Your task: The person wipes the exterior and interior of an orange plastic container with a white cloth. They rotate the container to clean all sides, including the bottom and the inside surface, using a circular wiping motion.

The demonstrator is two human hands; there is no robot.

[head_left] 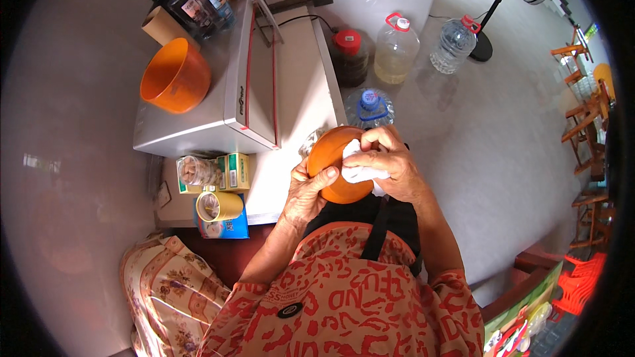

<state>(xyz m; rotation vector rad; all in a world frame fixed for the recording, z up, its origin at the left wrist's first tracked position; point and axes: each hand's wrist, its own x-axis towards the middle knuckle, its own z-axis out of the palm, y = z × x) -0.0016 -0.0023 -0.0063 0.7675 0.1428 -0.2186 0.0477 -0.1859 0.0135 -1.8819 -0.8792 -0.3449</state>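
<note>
In front of my chest I hold a round, shallow orange dish (329,153), tilted on edge. My left hand (308,192) grips its left rim, with the thumb lying over its face. A crumpled white tissue (357,169) is pinched in my right hand (390,164) and pressed against the right part of the dish. That hand and tissue hide some of the dish's surface. A deep orange bowl (178,78) sits on top of the silver microwave (198,122) to the left.
Beside the microwave are a jar (198,170), a yellow cup (225,205) and small boxes on the white counter (301,86). A blue-capped water bottle (370,107) stands just beyond my hands. Large jugs (397,49) are on the floor, and wooden chairs (582,122) line the right.
</note>
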